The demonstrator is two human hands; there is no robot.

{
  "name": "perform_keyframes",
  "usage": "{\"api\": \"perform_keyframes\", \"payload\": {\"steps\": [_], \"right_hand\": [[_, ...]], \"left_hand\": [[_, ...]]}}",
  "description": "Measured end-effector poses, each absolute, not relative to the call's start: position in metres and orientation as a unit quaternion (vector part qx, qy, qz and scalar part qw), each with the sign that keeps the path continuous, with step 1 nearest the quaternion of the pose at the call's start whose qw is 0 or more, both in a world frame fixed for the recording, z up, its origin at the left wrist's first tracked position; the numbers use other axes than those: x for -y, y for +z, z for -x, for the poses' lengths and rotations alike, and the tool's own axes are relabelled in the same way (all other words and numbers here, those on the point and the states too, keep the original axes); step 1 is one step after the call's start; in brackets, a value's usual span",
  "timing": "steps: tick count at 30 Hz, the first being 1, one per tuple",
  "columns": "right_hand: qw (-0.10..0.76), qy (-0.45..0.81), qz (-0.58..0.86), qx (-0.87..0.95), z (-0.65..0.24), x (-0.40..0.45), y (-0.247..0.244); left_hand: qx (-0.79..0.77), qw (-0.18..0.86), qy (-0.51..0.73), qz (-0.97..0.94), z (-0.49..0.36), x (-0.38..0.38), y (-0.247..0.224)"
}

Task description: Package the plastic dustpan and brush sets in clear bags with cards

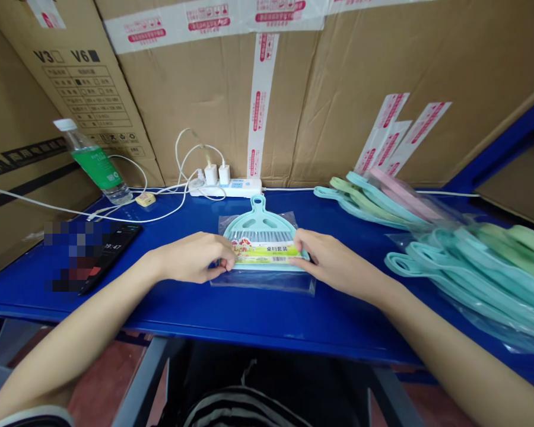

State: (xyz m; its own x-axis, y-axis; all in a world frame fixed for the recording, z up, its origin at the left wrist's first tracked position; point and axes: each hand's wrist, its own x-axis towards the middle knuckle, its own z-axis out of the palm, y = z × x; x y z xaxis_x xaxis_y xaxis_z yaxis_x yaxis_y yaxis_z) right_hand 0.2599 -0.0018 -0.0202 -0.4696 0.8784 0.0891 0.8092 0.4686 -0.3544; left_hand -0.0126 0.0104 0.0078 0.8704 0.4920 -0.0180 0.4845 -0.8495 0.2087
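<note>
A light-blue dustpan (pixel 276 220) lies flat on the blue table before me, its looped handle pointing away. Grey bristles of a brush (pixel 263 236) show inside it, behind a printed yellow-green and white label (pixel 267 250). Clear plastic film (pixel 267 281) sticks out from under the dustpan toward me. My left hand (pixel 200 256) is closed, thumb and curled fingers pinching the left end of the label at the dustpan's edge. My right hand (pixel 323 255) grips the right edge, thumb in front and fingers behind.
Several bagged dustpan sets in blue and green (pixel 476 284) pile up at right, with more (pixel 374 198) behind. A power strip (pixel 244 188) with white cables stands against the cardboard wall (pixel 204 101). At left are a water bottle (pixel 95 163) and a phone (pixel 111 255).
</note>
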Motion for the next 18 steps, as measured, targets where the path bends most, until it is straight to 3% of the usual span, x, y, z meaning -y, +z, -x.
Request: {"api": "perform_keyframes", "payload": {"steps": [11,18], "right_hand": [[0.090,0.191,0.535,0.818,-0.262,-0.005,-0.021],[0.101,0.210,0.544,0.806,-0.262,-0.004,-0.021]], "left_hand": [[-0.283,0.121,-0.061,-0.949,0.025,-0.001,0.015],[-0.271,0.107,-0.027,-0.956,0.019,-0.002,0.010]]}}
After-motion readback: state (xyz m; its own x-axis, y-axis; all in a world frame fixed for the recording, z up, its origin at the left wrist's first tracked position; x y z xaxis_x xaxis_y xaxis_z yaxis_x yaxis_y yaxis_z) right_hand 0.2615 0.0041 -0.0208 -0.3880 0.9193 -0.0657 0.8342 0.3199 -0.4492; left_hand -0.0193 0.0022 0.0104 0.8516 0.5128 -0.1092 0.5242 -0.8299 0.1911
